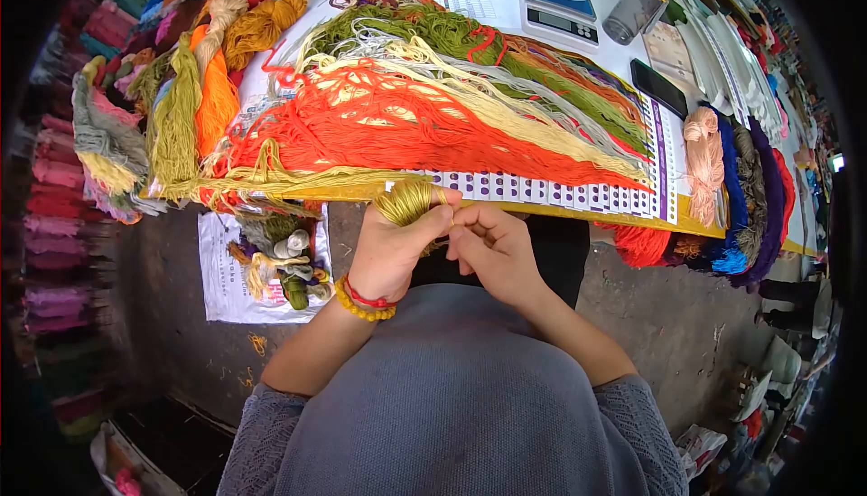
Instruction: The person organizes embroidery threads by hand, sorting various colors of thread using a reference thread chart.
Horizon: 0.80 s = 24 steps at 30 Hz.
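A wound bundle of shiny olive-gold thread [405,202] sits in my left hand [384,252], whose fingers wrap round it. Close against it, my right hand [497,250] has its thumb and forefinger pinched on what looks like a strand of the same thread; the strand itself is barely visible. Both hands are just in front of the table's near edge. Behind them, olive-gold strands [316,176] lie along that edge, beside a wide spread of loose red-orange thread [361,126]. Cream thread [506,103] and green thread [397,31] lie farther back.
Hanks hang at the left, including an orange one [215,103]. A digital scale [562,24], a jar [639,4] and a phone [658,88] stand or lie at the back right. A peach hank [703,157] hangs at right. Below, a white sack [226,270] holds small bundles.
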Each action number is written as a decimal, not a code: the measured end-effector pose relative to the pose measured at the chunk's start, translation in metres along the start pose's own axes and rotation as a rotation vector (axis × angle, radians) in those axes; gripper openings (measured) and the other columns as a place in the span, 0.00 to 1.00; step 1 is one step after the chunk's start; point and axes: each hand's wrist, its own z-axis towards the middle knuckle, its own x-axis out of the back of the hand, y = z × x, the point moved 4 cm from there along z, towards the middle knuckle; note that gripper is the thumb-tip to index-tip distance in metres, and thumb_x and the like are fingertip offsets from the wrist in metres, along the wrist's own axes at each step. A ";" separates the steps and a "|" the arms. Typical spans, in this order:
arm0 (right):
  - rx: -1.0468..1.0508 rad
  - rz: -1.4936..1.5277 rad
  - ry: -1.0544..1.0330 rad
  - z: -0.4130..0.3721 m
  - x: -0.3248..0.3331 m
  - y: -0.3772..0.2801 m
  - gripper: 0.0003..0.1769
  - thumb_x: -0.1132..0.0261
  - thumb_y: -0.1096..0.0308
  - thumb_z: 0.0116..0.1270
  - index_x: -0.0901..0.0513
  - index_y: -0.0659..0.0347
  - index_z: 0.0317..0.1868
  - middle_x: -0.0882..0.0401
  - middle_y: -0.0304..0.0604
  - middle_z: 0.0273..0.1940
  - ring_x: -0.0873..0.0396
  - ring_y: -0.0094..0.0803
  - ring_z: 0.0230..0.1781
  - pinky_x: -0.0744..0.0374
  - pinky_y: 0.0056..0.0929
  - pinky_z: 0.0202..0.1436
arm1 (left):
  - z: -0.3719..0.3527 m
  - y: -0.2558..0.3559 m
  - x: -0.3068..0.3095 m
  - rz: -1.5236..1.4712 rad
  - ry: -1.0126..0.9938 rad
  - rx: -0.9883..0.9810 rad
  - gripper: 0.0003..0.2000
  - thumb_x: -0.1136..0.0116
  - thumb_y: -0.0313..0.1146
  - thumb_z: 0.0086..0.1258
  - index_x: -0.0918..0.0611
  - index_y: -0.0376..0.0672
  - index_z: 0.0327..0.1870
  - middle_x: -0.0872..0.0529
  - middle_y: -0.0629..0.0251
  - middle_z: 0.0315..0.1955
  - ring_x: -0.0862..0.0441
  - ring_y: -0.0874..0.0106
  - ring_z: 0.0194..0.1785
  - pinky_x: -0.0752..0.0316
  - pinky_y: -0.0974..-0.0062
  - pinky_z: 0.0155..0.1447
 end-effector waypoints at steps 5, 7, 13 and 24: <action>-0.153 0.953 -0.345 0.003 0.002 -0.003 0.07 0.42 0.72 0.59 0.26 0.63 0.39 0.25 0.37 0.24 0.41 0.13 0.12 0.38 0.13 0.18 | -0.002 0.004 -0.007 -0.145 -0.090 0.115 0.13 0.55 0.32 0.69 0.26 0.34 0.48 0.21 0.63 0.39 0.24 0.74 0.44 0.28 0.78 0.45; -0.191 0.777 -0.205 0.006 0.002 -0.006 0.08 0.42 0.72 0.60 0.26 0.63 0.39 0.25 0.37 0.23 0.43 0.12 0.11 0.39 0.13 0.17 | -0.005 0.003 -0.006 -0.204 -0.069 0.140 0.15 0.56 0.33 0.69 0.27 0.34 0.50 0.22 0.61 0.43 0.25 0.73 0.47 0.29 0.76 0.48; -0.081 0.053 -0.052 0.009 -0.003 0.010 0.08 0.45 0.73 0.64 0.24 0.67 0.41 0.24 0.35 0.31 0.28 0.16 0.30 0.28 0.16 0.33 | -0.004 -0.003 -0.006 -0.202 -0.106 0.160 0.18 0.58 0.34 0.70 0.32 0.30 0.55 0.27 0.54 0.53 0.29 0.68 0.56 0.34 0.69 0.59; -0.039 0.110 0.041 0.007 0.003 0.001 0.05 0.42 0.72 0.62 0.24 0.64 0.37 0.24 0.35 0.26 0.32 0.15 0.18 0.33 0.14 0.21 | 0.002 0.001 0.000 -0.157 -0.044 0.097 0.12 0.53 0.29 0.67 0.25 0.34 0.47 0.22 0.59 0.44 0.24 0.71 0.47 0.29 0.73 0.51</action>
